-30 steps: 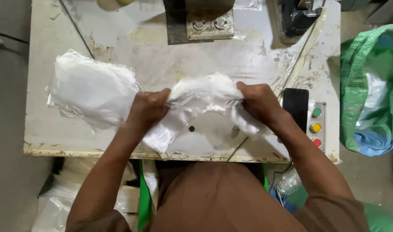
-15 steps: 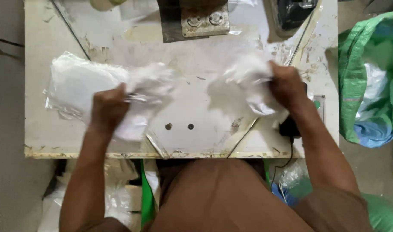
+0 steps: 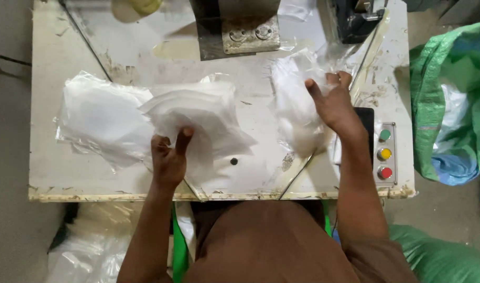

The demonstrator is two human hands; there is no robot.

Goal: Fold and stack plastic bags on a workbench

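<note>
My left hand (image 3: 169, 157) pinches a fanned stack of white sheets (image 3: 198, 118) near the middle of the worn white worktable (image 3: 82, 178). A pile of clear plastic bags (image 3: 98, 118) lies just left of that stack. My right hand (image 3: 334, 107) holds a single clear plastic bag (image 3: 295, 105) lifted off the table at the right, its fingers spread against the film.
A metal machine head (image 3: 240, 26) stands at the table's back centre, a black device (image 3: 355, 18) at back right. A panel of green, yellow and red buttons (image 3: 385, 153) sits at the right edge. A green woven sack (image 3: 449, 99) stands to the right.
My hands, together on one white bundle a second ago, have pulled apart. The left now keeps the white stack; the right has carried a clear bag off to the right.
</note>
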